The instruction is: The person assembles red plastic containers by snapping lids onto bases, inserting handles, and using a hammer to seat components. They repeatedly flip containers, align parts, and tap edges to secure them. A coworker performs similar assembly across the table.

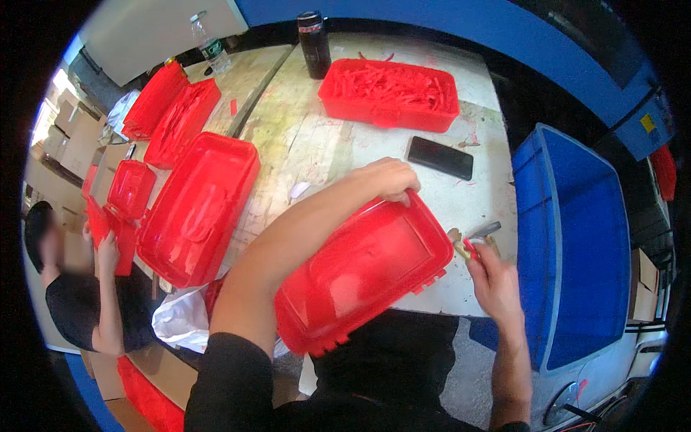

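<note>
A shallow, rectangular red plastic box lid [360,270] is tilted in front of me, over the table's near edge. Along its near side run small tabs. My left hand [392,178] reaches across it, fingers closed around the far rim. Just off the lid's right end, my right hand [492,277] is closed on a small tool with a grey blade [487,230]. A bit of red shows by the fingers, and part of the grip is hidden. The blade appears apart from the lid.
A red bin of plastic scraps [392,90], a black phone [440,158] and a dark flask [314,47] are on the table [295,151]. Left are an open red box [198,209] and a co-worker [86,302] handling red parts. A blue crate [583,245] stands right.
</note>
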Tool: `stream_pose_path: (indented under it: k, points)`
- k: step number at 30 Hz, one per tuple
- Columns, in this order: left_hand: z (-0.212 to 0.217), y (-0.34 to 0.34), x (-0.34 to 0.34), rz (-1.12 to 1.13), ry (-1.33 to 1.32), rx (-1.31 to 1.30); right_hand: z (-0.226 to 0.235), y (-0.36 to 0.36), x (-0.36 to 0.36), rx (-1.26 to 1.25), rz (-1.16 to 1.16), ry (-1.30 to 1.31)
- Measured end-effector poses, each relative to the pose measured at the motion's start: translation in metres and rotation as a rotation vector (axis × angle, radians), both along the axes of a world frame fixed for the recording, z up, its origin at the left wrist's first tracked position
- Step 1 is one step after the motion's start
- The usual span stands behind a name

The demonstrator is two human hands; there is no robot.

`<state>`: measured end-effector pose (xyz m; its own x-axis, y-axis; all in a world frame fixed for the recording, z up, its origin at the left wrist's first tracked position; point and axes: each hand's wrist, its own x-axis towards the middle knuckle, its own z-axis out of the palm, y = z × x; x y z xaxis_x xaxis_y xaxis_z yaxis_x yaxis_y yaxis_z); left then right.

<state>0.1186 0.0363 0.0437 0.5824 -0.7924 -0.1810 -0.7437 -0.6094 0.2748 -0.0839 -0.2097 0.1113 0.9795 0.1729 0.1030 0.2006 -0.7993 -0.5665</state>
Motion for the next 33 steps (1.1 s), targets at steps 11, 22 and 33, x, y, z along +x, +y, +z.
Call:
stream_pose_path:
  k: [11, 22, 33]
  points:
    - [-0.023, 0.074, -0.091, 0.510, -0.003, -0.196, -0.064, 0.097, 0.058, -0.639, 0.413, -0.109]
    - [-0.015, 0.070, -0.110, 0.376, -0.022, -0.264, -0.068, 0.103, 0.077, -0.594, 0.543, -0.200]
    - [-0.014, 0.067, -0.098, 0.294, 0.004, -0.218, -0.074, 0.106, 0.070, -0.436, 0.370, -0.126]
